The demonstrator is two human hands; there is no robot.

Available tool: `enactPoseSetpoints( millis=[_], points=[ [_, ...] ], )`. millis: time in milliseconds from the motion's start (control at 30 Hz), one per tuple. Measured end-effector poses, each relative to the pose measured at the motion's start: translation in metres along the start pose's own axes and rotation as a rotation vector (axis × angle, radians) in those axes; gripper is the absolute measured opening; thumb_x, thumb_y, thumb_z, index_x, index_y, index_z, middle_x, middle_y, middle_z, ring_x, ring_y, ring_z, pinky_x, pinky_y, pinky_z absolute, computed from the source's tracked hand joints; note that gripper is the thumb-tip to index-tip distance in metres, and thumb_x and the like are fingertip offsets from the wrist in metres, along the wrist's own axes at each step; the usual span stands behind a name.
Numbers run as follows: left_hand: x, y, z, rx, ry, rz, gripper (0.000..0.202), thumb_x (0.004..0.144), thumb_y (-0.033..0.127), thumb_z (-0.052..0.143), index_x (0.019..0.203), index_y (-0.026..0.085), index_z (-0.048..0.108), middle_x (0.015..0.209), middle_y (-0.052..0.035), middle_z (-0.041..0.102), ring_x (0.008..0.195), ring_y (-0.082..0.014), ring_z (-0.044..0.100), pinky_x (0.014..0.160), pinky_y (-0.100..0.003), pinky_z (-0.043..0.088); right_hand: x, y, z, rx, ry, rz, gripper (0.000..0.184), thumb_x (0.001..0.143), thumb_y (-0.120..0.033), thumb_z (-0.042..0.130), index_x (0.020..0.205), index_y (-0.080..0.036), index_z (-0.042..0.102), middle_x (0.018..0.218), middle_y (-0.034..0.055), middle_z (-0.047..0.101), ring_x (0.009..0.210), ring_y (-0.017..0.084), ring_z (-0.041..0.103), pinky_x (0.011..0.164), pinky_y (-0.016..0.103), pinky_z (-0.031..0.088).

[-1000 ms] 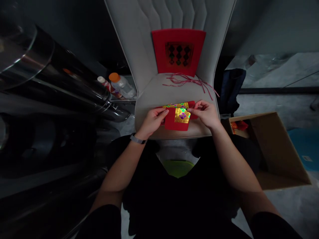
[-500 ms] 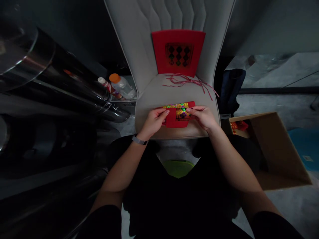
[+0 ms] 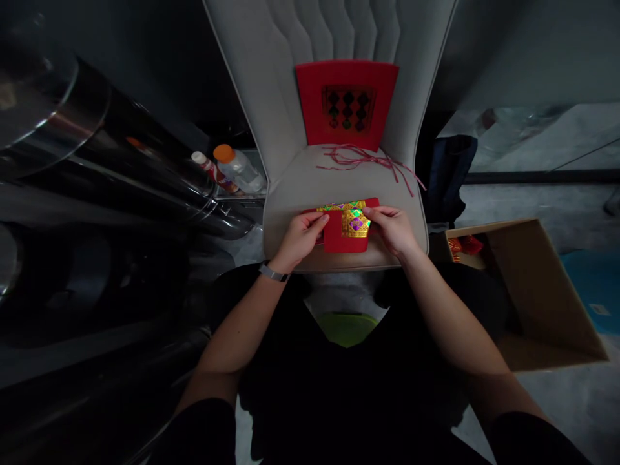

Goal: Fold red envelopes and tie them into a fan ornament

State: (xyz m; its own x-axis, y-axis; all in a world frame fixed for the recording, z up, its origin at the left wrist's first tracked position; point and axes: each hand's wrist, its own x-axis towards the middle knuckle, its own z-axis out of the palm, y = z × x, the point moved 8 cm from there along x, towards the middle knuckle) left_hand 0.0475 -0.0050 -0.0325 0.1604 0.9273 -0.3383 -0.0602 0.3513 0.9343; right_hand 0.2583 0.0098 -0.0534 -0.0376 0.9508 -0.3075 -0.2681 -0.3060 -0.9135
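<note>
Facing a grey chair (image 3: 285, 190). Propped against its backrest, far: a large red card (image 3: 382, 113), dark-patterned. On the seat, at its near side: loose pink cords (image 3: 358, 158). Near the seat's front: left hand (image 3: 298, 239) and right hand (image 3: 394, 229), fingers (image 3: 389, 210) closed, pinching a smaller red card (image 3: 334, 239) by its far left and right corners. Might crease or slip if pulled unevenly. Any writing on its gold panel (image 3: 358, 224) or the small bottle (image 3: 217, 174) at left: too small to read.

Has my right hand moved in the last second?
Yes, slightly left: your right hand has shifted inward from the right edge of the grey chair seat, with its thumb still at the corner of the red card.
</note>
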Motion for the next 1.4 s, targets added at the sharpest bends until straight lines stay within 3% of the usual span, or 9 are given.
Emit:
enactPoseSetpoints(
  millis=[233, 333, 500, 633, 800, 967, 1133, 1300, 1400],
  points=[
    [-0.008, 0.025, -0.008, 0.323, 0.068, 0.269, 0.038, 0.091, 0.055, 0.069, 0.085, 0.018, 0.075, 0.075, -0.0011, 0.066, 0.074, -0.0151, 0.060, 0.067, -0.024, 0.048, -0.001, -0.019, -0.008, -0.100, 0.017, -0.193, 0.027, 0.064, -0.048, 0.096, 0.079, -0.029, 0.084, 0.086, 0.0011, 0.082, 0.083, 0.021, 0.074, 0.089, 0.041, 0.060],
    [-0.010, 0.030, -0.008, 0.367, 0.074, 0.313, 0.039, 0.093, 0.054, 0.067, 0.086, 0.017, 0.076, 0.078, -0.0016, 0.068, 0.075, -0.0153, 0.059, 0.070, -0.024, 0.048, 0.000, -0.017, -0.006, -0.062, -0.025, -0.175, 0.026, 0.065, -0.046, 0.096, 0.081, -0.029, 0.084, 0.087, 0.0006, 0.082, 0.082, 0.020, 0.074, 0.088, 0.040, 0.061],
    [-0.002, 0.011, -0.002, 0.227, 0.004, 0.173, 0.044, 0.090, 0.058, 0.069, 0.099, 0.016, 0.079, 0.092, -0.0050, 0.076, 0.084, -0.0185, 0.067, 0.075, -0.027, 0.054, 0.000, -0.007, -0.004, -0.021, 0.023, -0.067, 0.030, 0.062, -0.048, 0.097, 0.077, -0.026, 0.082, 0.083, 0.0016, 0.080, 0.078, 0.019, 0.073, 0.079, 0.037, 0.062],
    [0.002, 0.000, -0.007, 0.127, 0.052, 0.083, 0.047, 0.083, 0.059, 0.076, 0.102, 0.016, 0.079, 0.097, -0.0064, 0.078, 0.083, -0.0189, 0.069, 0.075, -0.029, 0.057, 0.002, 0.006, -0.001, 0.000, 0.004, 0.068, 0.039, 0.056, -0.047, 0.100, 0.080, -0.022, 0.082, 0.086, 0.0039, 0.081, 0.078, 0.020, 0.074, 0.074, 0.035, 0.063],
    [0.003, -0.001, -0.010, 0.080, 0.074, 0.070, 0.044, 0.082, 0.055, 0.079, 0.100, 0.015, 0.080, 0.098, -0.0071, 0.080, 0.080, -0.0174, 0.070, 0.074, -0.028, 0.058, 0.002, 0.008, -0.002, 0.023, 0.040, 0.045, 0.036, 0.055, -0.046, 0.100, 0.074, -0.023, 0.081, 0.082, 0.0022, 0.080, 0.073, 0.017, 0.073, 0.068, 0.032, 0.063],
    [0.004, 0.000, -0.013, 0.107, 0.084, 0.089, 0.044, 0.082, 0.055, 0.079, 0.101, 0.015, 0.080, 0.100, -0.0081, 0.080, 0.082, -0.0182, 0.071, 0.073, -0.029, 0.058, 0.000, 0.014, 0.002, 0.029, -0.006, 0.107, 0.040, 0.049, -0.046, 0.102, 0.071, -0.022, 0.079, 0.079, 0.0012, 0.079, 0.073, 0.016, 0.073, 0.070, 0.030, 0.065],
    [0.003, -0.003, -0.014, 0.059, 0.092, 0.039, 0.049, 0.078, 0.058, 0.082, 0.101, 0.015, 0.079, 0.100, -0.0078, 0.080, 0.081, -0.0188, 0.072, 0.074, -0.030, 0.059, -0.001, 0.020, 0.001, 0.037, -0.042, 0.116, 0.039, 0.053, -0.047, 0.102, 0.073, -0.023, 0.079, 0.083, 0.0007, 0.079, 0.075, 0.015, 0.074, 0.072, 0.029, 0.065],
    [0.004, -0.003, -0.017, 0.045, 0.109, 0.050, 0.053, 0.076, 0.061, 0.083, 0.102, 0.015, 0.078, 0.097, -0.0076, 0.080, 0.083, -0.0202, 0.073, 0.075, -0.032, 0.060, -0.002, 0.024, -0.002, -0.027, 0.010, 0.125, 0.043, 0.047, -0.050, 0.102, 0.066, -0.022, 0.075, 0.069, -0.0003, 0.074, 0.061, 0.013, 0.067, 0.056, 0.026, 0.059],
    [0.005, -0.004, -0.018, 0.036, 0.115, 0.058, 0.051, 0.077, 0.060, 0.082, 0.102, 0.016, 0.078, 0.095, -0.0067, 0.080, 0.084, -0.0209, 0.074, 0.075, -0.033, 0.061, -0.004, 0.025, 0.003, -0.032, -0.021, 0.151, 0.046, 0.047, -0.052, 0.102, 0.068, -0.021, 0.075, 0.072, 0.0005, 0.075, 0.062, 0.012, 0.066, 0.057, 0.026, 0.059]
  ],
)
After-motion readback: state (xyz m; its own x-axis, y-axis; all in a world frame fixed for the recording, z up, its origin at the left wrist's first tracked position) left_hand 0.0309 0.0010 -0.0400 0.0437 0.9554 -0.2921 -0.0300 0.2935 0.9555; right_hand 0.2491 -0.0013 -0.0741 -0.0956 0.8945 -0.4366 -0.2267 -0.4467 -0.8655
